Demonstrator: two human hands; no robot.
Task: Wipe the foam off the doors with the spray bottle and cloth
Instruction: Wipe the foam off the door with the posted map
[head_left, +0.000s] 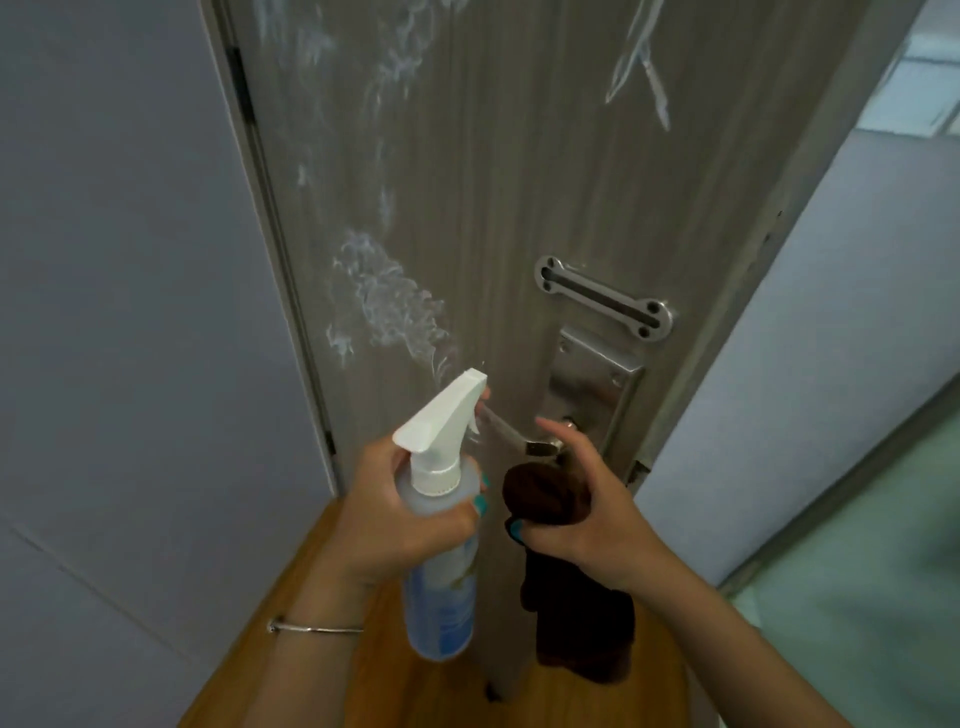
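A grey wood-grain door (493, 197) stands ajar in front of me, smeared with white foam (387, 301) at mid height and in streaks near the top. My left hand (395, 514) grips a clear spray bottle (441, 571) with a white trigger head, nozzle aimed at the door just below the foam patch. My right hand (587, 509) holds a dark brown cloth (566, 571) bunched in the palm, its end hanging down, with the forefinger stretched toward the metal door handle (524, 436).
A steel lock plate (597, 384) and a slotted latch bar (605, 296) sit on the door's right side. A pale wall (119, 312) closes the left. Wooden floor (322, 623) lies below, and an opening with a greenish floor (857, 571) lies right.
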